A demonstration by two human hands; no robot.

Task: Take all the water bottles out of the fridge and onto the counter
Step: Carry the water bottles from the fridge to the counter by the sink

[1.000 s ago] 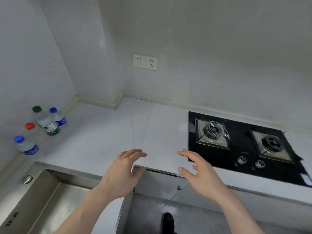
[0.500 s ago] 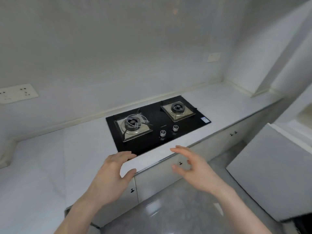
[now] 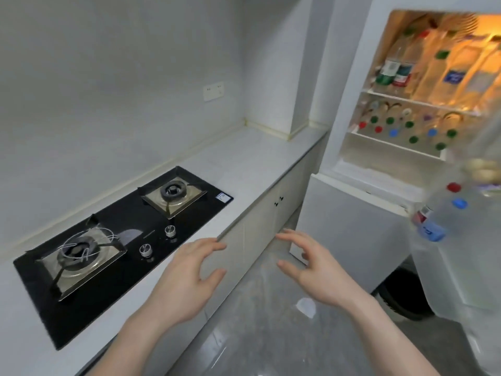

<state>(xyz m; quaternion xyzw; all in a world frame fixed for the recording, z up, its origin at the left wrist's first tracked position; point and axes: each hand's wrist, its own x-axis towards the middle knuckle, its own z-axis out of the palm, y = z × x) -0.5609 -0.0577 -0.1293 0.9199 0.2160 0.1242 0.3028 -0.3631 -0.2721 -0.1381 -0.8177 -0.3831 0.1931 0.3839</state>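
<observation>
Open fridge [image 3: 349, 109] filling the upper right of the frame, lit orange inside, door [image 3: 461, 272] swung toward the camera at the right edge. White counter [image 3: 244, 156] running from lower left up to the fridge's side, cabinets [image 3: 260, 226] below it. Black hob [image 3: 119, 240] set into the counter at left centre, two burners and two knobs. Grey floor [image 3: 271, 335] along the bottom centre. Tall bottles [image 3: 433, 66] crowded upright on the top shelf; smaller ones on the shelf beneath, seen as red, green and blue caps [image 3: 393, 132]. More bottles [image 3: 439, 215] blurred in the door rack at right. Left hand [image 3: 187, 278] and right hand [image 3: 314, 270] at lower centre, apart, palms facing each other, fingers loosely spread and slightly bent, holding nothing, over the counter edge and floor. Socket [image 3: 214, 90] on the wall, upper centre.
</observation>
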